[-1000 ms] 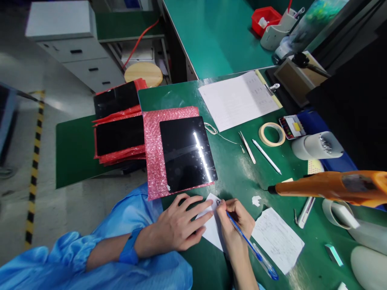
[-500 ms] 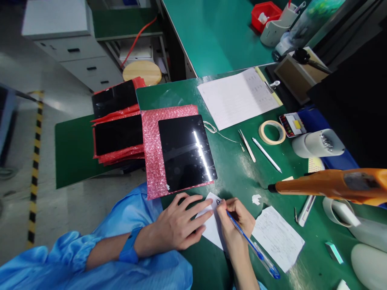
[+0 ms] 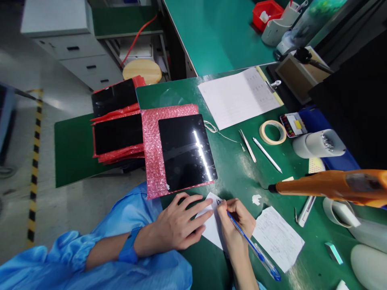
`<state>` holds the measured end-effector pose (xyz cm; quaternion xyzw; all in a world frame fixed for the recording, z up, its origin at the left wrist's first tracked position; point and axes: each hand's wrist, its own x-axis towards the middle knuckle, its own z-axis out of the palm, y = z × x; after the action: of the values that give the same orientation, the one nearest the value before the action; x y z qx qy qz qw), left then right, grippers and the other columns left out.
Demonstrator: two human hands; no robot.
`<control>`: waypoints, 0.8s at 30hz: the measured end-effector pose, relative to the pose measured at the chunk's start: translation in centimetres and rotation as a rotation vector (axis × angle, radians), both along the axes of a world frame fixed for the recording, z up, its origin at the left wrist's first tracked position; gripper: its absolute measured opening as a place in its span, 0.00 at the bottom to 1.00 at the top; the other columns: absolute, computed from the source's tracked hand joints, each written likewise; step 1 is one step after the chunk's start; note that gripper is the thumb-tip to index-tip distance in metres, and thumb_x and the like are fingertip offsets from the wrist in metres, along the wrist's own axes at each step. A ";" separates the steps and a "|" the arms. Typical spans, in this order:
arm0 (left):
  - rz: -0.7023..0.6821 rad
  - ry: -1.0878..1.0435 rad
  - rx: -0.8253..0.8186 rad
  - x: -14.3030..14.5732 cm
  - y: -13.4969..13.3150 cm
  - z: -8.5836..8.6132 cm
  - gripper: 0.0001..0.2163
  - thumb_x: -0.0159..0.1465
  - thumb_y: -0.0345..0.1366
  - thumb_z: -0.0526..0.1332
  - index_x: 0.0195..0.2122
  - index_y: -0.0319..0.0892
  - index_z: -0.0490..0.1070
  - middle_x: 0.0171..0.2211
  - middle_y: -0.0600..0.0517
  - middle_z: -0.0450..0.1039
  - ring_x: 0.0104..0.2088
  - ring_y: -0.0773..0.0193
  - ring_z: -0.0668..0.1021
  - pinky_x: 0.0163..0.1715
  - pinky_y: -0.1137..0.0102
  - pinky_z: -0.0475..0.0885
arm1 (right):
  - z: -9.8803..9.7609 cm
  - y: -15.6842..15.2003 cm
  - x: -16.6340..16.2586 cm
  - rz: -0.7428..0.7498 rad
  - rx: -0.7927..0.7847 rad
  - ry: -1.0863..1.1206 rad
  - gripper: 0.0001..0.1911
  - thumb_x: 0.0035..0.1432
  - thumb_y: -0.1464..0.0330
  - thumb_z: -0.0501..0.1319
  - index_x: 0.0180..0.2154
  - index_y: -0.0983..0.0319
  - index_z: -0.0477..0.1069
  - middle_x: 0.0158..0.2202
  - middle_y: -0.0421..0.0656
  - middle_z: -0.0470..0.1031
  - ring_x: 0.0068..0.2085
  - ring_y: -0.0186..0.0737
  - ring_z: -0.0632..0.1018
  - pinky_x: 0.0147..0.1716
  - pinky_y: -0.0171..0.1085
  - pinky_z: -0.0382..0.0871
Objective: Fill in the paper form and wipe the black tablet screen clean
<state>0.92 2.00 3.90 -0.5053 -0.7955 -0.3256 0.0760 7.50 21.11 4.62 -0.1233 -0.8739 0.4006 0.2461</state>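
Note:
My right hand [image 3: 237, 221] is closed around a blue ballpoint pen [image 3: 253, 247], its tip down at a small sheet of white paper [image 3: 214, 231]. Lying flat with fingers spread, my left hand [image 3: 181, 219] rests over the left part of that paper. Just beyond my hands, a black glass panel [image 3: 187, 153] lies on pink bubble wrap [image 3: 154, 161]. A handwritten slip [image 3: 278, 237] is to the right of my right hand, and a torn white scrap [image 3: 256, 199] sits above the slip.
Tweezers [image 3: 248, 146], a white pen [image 3: 267, 155] and a tape roll [image 3: 272, 132] lie farther back. An orange tool [image 3: 329, 186] juts in from the right. A clipboard with paper [image 3: 238, 96] is at the back; more wrapped panels [image 3: 117, 135] are stacked at left.
The hands and pen hold almost the same pose at the paper. Only a slight shift of the whole view shows.

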 end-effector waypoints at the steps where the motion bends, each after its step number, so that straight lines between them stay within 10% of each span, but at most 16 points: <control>1: 0.000 -0.003 -0.002 0.0 0.0 -0.1 0.14 0.80 0.32 0.55 0.58 0.38 0.79 0.62 0.45 0.80 0.59 0.50 0.77 0.54 0.55 0.67 | 0.0 0.0 0.0 0.003 0.000 -0.001 0.22 0.70 0.74 0.65 0.27 0.58 0.56 0.24 0.32 0.65 0.24 0.28 0.63 0.25 0.31 0.58; 24: 0.001 -0.019 -0.014 0.1 -0.3 -0.1 0.12 0.77 0.32 0.59 0.57 0.40 0.79 0.64 0.47 0.79 0.60 0.51 0.77 0.55 0.55 0.68 | -0.5 0.6 1.2 -0.038 -0.138 0.002 0.22 0.71 0.72 0.67 0.27 0.59 0.60 0.26 0.35 0.71 0.25 0.28 0.69 0.26 0.30 0.63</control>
<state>1.05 1.69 3.75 -0.5022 -0.7988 -0.3247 0.0653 8.66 21.71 4.14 -0.1563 -0.8416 0.4550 0.2453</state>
